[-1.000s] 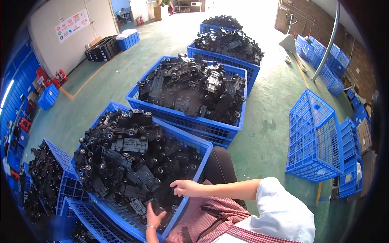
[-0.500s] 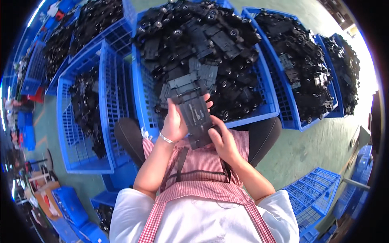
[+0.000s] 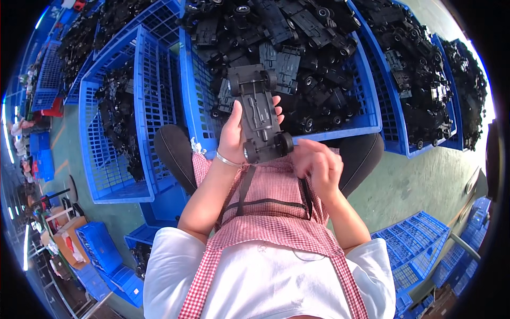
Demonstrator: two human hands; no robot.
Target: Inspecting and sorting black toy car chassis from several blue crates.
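A black toy car chassis (image 3: 257,109) with wheels at both ends lies underside up in my left hand (image 3: 232,133). The thumb presses its left edge, and fingertips curl round its right side. Close to the chassis's near right wheel is my right hand (image 3: 320,166), smeared by motion. Its fingers look bent, and I cannot tell whether they hold anything. In front of my knees stands a large blue crate (image 3: 313,136) heaped with similar black chassis (image 3: 279,64).
To the left is a blue crate (image 3: 144,106) part filled with black chassis. Another full blue crate (image 3: 404,147) stands to the right, with more beyond it. Blue crates (image 3: 411,242) also sit at the lower right on the green floor (image 3: 366,204).
The chassis now shows its wheels and axles more plainly, having been turned over or tilted. My right hand has come off it and moved right. The view has shifted slightly.
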